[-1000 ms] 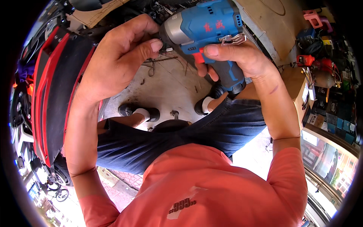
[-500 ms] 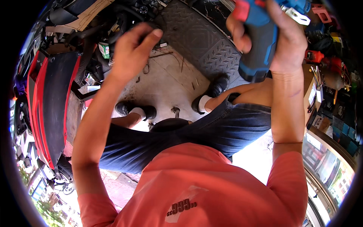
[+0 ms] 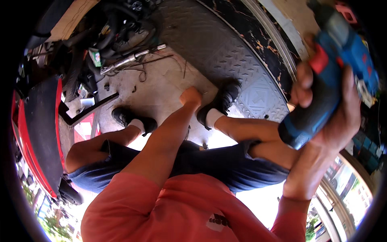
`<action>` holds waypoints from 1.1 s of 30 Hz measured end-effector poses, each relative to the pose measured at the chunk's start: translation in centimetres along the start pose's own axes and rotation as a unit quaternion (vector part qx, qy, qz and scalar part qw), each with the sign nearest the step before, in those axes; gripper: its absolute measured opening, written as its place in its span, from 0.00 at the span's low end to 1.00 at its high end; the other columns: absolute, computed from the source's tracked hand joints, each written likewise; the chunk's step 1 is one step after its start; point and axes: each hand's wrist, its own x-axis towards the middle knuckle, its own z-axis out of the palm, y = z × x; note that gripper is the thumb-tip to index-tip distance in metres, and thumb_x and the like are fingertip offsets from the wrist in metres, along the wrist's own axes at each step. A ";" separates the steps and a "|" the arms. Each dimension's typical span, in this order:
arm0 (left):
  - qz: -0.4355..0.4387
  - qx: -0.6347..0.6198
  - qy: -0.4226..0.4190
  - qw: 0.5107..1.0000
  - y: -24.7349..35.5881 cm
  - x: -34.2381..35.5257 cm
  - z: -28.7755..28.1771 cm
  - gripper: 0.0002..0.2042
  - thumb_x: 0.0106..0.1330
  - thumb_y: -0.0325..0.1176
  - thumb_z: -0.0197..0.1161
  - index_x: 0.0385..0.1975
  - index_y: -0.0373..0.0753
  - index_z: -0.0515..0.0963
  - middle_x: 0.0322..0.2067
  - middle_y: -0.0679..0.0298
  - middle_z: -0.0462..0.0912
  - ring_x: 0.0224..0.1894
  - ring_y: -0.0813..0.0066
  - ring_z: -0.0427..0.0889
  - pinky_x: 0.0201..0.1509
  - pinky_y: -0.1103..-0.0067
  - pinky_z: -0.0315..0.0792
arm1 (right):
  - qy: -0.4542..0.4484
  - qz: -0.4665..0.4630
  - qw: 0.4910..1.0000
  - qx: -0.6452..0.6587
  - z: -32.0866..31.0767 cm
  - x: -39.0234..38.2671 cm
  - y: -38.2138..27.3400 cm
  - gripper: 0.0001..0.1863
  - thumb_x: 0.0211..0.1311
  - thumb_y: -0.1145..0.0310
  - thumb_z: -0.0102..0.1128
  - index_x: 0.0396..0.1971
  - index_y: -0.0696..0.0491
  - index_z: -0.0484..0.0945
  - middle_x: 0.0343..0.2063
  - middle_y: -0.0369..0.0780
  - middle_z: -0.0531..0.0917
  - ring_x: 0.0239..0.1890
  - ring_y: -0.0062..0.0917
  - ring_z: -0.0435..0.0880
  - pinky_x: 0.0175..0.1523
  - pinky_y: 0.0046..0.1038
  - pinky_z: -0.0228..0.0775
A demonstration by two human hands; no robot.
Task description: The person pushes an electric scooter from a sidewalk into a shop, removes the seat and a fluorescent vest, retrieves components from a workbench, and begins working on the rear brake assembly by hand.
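My right hand (image 3: 342,109) is wrapped round the dark grip of a blue and black cordless drill (image 3: 312,109). The drill is raised at the upper right, its head towards the top edge and its base towards my right thigh. Low over the floor, just left of my right shoe (image 3: 229,97), is my left hand (image 3: 191,97). Its fingers look curled in, and whatever they may hold is hidden. A silver metal tube (image 3: 133,58) lies on the floor farther off to the left.
A black and red panel (image 3: 42,129) stands at the left, beside a dark metal bar (image 3: 90,109). Dark hoses and parts (image 3: 115,32) are heaped at the far left. Ahead lies a grey diamond-pattern mat (image 3: 238,60). Shelves with boxes (image 3: 369,141) line the right side.
My left hand has come down from the upper left to low over the floor in the middle. The drill in my right hand has shifted right and tilted. The view has shifted too.
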 end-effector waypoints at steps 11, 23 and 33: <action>-0.067 -0.690 -0.137 0.707 0.8 -2.0 -11.8 0.10 0.65 0.42 0.58 0.27 0.43 0.76 0.21 0.65 0.73 0.23 0.71 0.72 0.29 0.65 0.69 | -0.002 -0.199 0.960 -0.195 3.1 1.1 0.5 0.29 0.63 0.67 0.71 0.61 0.61 0.74 0.36 0.41 0.81 0.33 0.23 0.79 0.40 0.24 0.71; 0.240 -0.846 -0.078 0.470 -7.0 -21.2 -37.1 0.06 0.70 0.34 0.56 0.35 0.39 0.77 0.30 0.61 0.85 0.30 0.69 0.81 0.34 0.71 0.73 | -0.090 -0.019 0.996 -0.004 19.8 1.4 8.7 0.17 0.61 0.70 0.71 0.47 0.60 0.81 0.35 0.39 0.85 0.29 0.24 0.84 0.31 0.27 0.77; 0.265 -0.848 -0.035 0.458 -11.6 -24.3 -37.5 0.07 0.74 0.33 0.56 0.39 0.37 0.78 0.31 0.64 0.82 0.32 0.73 0.80 0.34 0.75 0.72 | -0.089 0.020 0.993 0.073 26.4 -0.2 13.7 0.14 0.65 0.65 0.68 0.44 0.58 0.81 0.31 0.39 0.84 0.27 0.25 0.84 0.31 0.27 0.77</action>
